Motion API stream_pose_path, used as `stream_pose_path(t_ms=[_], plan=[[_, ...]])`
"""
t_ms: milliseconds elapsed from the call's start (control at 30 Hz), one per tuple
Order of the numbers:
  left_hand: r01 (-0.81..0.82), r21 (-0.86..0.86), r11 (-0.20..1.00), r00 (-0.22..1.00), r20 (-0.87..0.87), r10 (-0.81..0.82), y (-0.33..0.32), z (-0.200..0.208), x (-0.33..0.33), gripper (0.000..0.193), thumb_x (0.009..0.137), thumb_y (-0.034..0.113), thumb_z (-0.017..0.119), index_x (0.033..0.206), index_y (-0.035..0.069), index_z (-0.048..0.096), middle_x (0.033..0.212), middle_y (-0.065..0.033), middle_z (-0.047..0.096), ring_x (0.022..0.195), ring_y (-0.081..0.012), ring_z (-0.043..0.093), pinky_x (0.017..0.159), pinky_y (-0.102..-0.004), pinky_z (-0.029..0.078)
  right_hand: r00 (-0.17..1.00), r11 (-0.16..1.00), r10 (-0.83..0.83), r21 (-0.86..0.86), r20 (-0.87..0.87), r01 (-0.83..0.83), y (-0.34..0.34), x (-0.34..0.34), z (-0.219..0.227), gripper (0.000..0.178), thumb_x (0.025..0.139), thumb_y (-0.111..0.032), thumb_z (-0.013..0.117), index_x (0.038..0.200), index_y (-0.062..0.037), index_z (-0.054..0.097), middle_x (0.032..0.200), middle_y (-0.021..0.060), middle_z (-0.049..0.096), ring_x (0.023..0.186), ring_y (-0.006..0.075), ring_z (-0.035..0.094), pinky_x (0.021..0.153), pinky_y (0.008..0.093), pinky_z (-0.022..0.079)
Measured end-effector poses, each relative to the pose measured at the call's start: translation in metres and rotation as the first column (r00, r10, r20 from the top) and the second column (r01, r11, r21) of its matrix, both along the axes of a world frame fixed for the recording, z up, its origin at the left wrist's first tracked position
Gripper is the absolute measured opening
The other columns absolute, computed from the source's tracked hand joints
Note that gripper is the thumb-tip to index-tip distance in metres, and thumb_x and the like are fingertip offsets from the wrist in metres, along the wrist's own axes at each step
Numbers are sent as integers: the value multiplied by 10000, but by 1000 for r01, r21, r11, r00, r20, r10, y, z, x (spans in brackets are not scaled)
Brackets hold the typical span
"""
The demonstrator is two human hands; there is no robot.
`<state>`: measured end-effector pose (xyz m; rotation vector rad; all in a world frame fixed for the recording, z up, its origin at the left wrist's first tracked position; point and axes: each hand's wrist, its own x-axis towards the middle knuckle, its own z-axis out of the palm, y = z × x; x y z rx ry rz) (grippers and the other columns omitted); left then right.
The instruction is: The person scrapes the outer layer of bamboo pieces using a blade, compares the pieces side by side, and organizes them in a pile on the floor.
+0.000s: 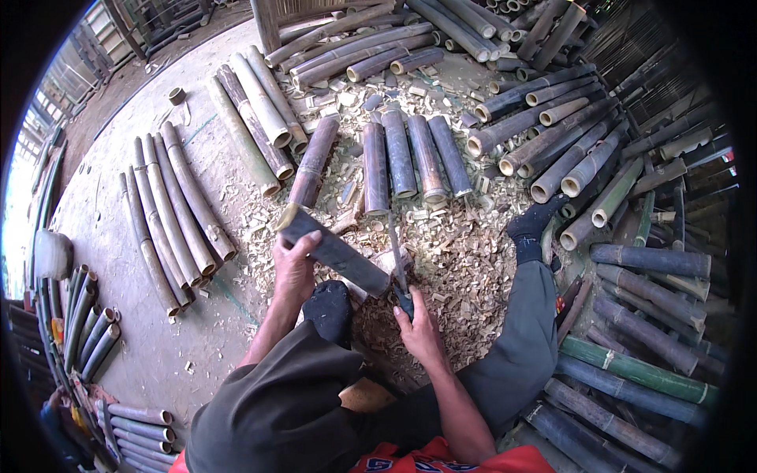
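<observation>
A short dark bamboo tube (pixel 337 254) slants down to the right in front of me, its upper left end pale. My left hand (pixel 293 266) is closed around it near that end, thumb on top. Gripped by its dark handle in my right hand (pixel 421 333) is a long-bladed knife (pixel 397 256). Its blade points away from me, beside the tube's lower right end; I cannot tell whether they touch. Under the tube and blade lies a pale wooden block (pixel 392 262), partly hidden. My left foot (pixel 327 313), in a dark sock, rests close by.
Wood chips (pixel 465 268) cover the floor ahead. Several short bamboo tubes (pixel 400 154) lie beyond my hands. Longer bamboo poles (pixel 189 189) lie at left, with stacked poles (pixel 544 118) far right. More bamboo pieces (pixel 646 363) crowd the near right. My right foot (pixel 535 225) is stretched forward.
</observation>
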<state>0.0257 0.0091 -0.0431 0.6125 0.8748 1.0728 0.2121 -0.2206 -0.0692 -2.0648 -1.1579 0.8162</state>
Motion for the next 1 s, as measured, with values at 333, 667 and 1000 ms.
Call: stream_pose_path(t_ms=[333, 667, 1000], plan=[[-255, -85, 963, 967, 9, 257, 0, -13, -14, 248, 877, -19, 842, 1066, -16, 683, 938, -103, 747, 822, -215, 748, 785, -361, 625, 994, 996, 38, 71, 103, -46, 16, -19, 63, 551, 1077, -320, 638, 1473, 21, 466, 1045, 319, 730, 902, 508, 733, 728, 566, 579], [-178, -15, 984, 984, -5, 178, -7, -9, -20, 369, 836, -19, 863, 1152, -32, 673, 1038, -130, 754, 886, -228, 754, 837, -373, 641, 981, 950, 109, -306, 160, -55, 36, -9, 68, 358, 1080, -312, 631, 1213, -7, 497, 910, 303, 732, 867, 506, 747, 719, 596, 576], [84, 80, 993, 972, -227, -64, -8, -2, -41, 512, 802, 47, 882, 1241, 1, 622, 1061, -98, 722, 933, -215, 741, 864, -386, 631, 954, 922, 157, -385, 256, -49, 50, -24, 74, 339, 1089, -334, 595, 1142, -23, 472, 832, 311, 728, 810, 533, 728, 665, 621, 570]])
